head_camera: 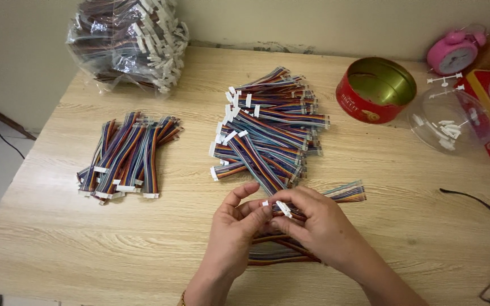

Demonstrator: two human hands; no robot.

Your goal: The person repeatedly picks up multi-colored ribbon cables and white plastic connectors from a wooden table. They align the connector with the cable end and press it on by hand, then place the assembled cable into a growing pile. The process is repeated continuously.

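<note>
From the head camera, both hands meet near the front edge of the table (58, 238). The left hand (235, 229) and right hand (319, 226) pinch a rainbow ribbon cable (347, 192) between thumbs and fingers, at its white connector (283, 208). The cable's long axis runs from the fingers toward the right edge, so the right hand is nearer its free end. A big pile of cables (270, 130) lies just behind the hands, a smaller bundle (126, 156) toward the left edge.
</note>
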